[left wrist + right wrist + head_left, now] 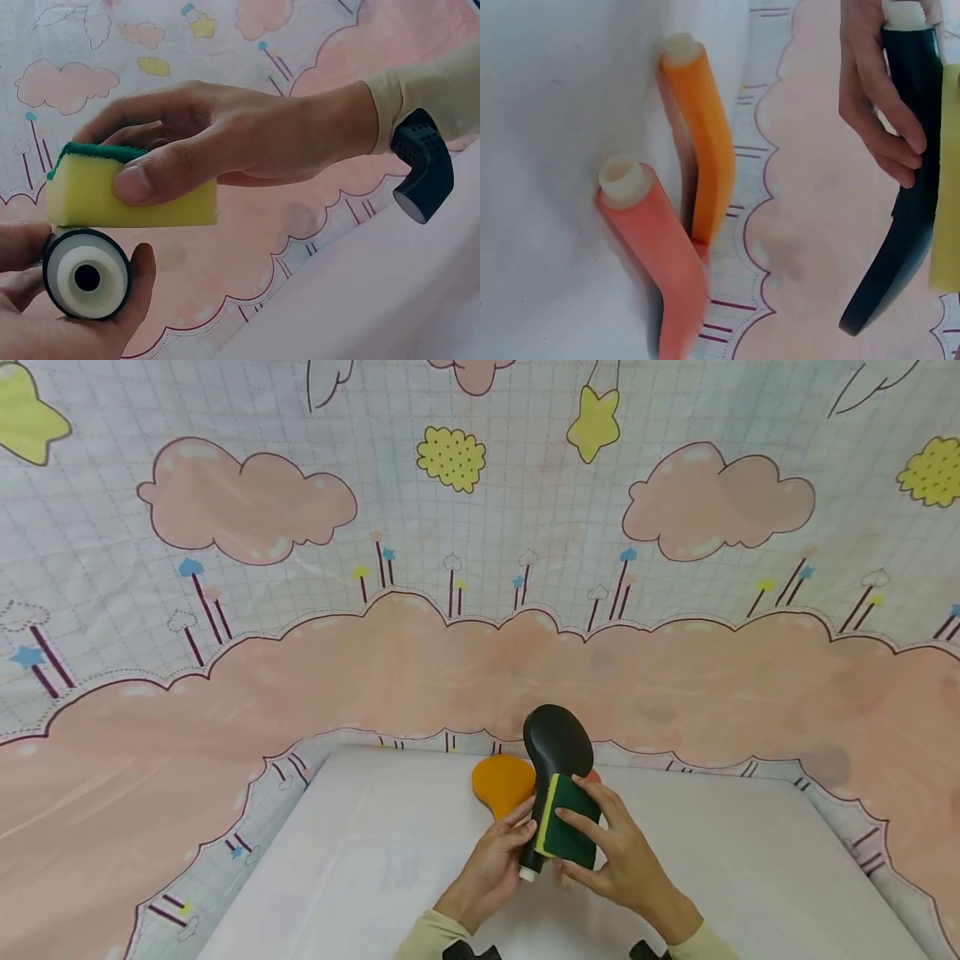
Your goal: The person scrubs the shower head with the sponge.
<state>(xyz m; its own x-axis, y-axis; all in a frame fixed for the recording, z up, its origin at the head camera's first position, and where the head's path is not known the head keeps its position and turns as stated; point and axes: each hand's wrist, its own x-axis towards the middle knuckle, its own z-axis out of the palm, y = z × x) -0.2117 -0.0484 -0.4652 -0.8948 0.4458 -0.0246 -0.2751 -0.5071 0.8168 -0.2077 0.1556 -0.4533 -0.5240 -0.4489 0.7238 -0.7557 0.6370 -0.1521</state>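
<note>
My left hand (489, 868) grips a black shower head (557, 739) by its handle, the round head tilted up and away. A pale threaded end (87, 277) with a dark hole faces the left wrist view. My right hand (633, 864) pinches a sponge (573, 831) between thumb and fingers. Its yellow foam side touches the black handle, while its green scouring side faces outward, under the fingertips. In the right wrist view, the fingers of the left hand lie along the handle, and only the sponge's yellow edge shows.
On the white table (360, 827) lie an orange shower head (501, 781) and a coral-pink one (660, 240), close together beyond the hands. In the head view the pink one is mostly hidden. A patterned cloth (450, 677) with clouds hangs behind the table.
</note>
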